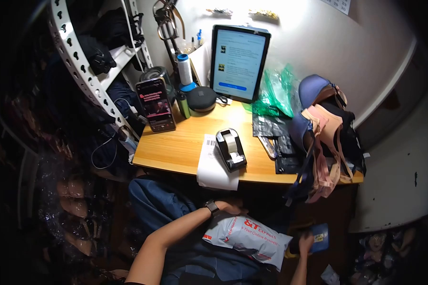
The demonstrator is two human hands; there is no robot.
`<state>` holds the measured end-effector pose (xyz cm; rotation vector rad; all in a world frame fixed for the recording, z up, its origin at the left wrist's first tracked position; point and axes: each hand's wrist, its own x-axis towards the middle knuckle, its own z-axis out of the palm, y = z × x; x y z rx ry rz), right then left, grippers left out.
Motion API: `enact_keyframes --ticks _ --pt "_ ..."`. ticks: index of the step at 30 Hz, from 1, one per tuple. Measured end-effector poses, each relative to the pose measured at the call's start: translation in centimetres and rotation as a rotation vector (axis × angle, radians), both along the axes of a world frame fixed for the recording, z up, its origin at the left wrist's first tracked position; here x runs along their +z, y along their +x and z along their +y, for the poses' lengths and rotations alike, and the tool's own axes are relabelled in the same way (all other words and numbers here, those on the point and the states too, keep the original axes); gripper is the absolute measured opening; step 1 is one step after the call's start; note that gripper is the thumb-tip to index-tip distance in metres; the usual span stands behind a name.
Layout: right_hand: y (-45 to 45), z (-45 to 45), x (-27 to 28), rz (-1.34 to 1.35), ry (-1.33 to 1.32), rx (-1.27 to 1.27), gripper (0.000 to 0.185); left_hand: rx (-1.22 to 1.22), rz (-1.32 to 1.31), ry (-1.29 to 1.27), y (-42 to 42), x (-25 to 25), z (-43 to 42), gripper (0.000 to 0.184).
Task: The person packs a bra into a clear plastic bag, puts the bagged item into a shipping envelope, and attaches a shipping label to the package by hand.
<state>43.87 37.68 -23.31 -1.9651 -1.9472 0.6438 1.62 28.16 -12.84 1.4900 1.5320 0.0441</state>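
A stuffed grey-white plastic mailer bag (249, 237) with red "&T EXPRESS" print lies across my lap. At its upper left end, my left hand (229, 207), with a dark watch at the wrist, is closed on the bag's far edge; the fingertips are partly hidden. Beyond the bag's right end, my right hand (306, 243) is closed around a blue object with yellow parts (320, 238), whose kind I cannot make out. On the desk ahead stand a black tape dispenser (231, 149) and, under it, a white printed paper strip (217, 176) overhanging the front edge.
The wooden desk (171, 149) bears a phone (156, 105), a tablet (240, 64), a round black case (201, 99) and a green plastic bag (277, 90). Bras (323, 128) pile up at its right end, over the edge. White metal shelving (83, 61) stands left.
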Motion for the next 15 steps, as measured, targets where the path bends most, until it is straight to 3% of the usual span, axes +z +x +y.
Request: enact_keyframes --ticks 2,4,5,6,8,12,15 --pt "-8.2 -1.3 10.2 0.476 0.254 0.018 0.02 -0.072 -0.103 0.046 -0.4 -0.9 0.7 0.054" --pt "-16.1 -4.8 19.0 0.53 0.154 0.325 0.019 -0.126 -0.168 0.058 -0.1 -1.6 0.9 0.054" --pt "-18.3 -6.3 20.0 0.623 -0.088 0.505 0.02 -0.114 -0.196 0.097 -0.1 -1.8 1.0 0.05" --pt "-20.2 -7.1 19.9 0.576 -0.054 0.818 0.02 -0.102 -0.221 0.136 -0.2 -1.9 1.1 0.047" --pt "-23.5 -8.0 17.2 0.432 0.038 1.161 0.03 -0.093 -0.253 0.175 -0.2 -2.8 0.9 0.043" --pt "-22.5 -9.9 14.2 0.119 0.135 1.276 0.042 0.015 -0.162 0.305 0.6 -5.8 -0.1 0.039" --pt "-20.6 -12.0 15.4 0.062 0.114 1.433 0.048 0.024 -0.068 0.519 1.1 -6.4 -0.7 0.037"
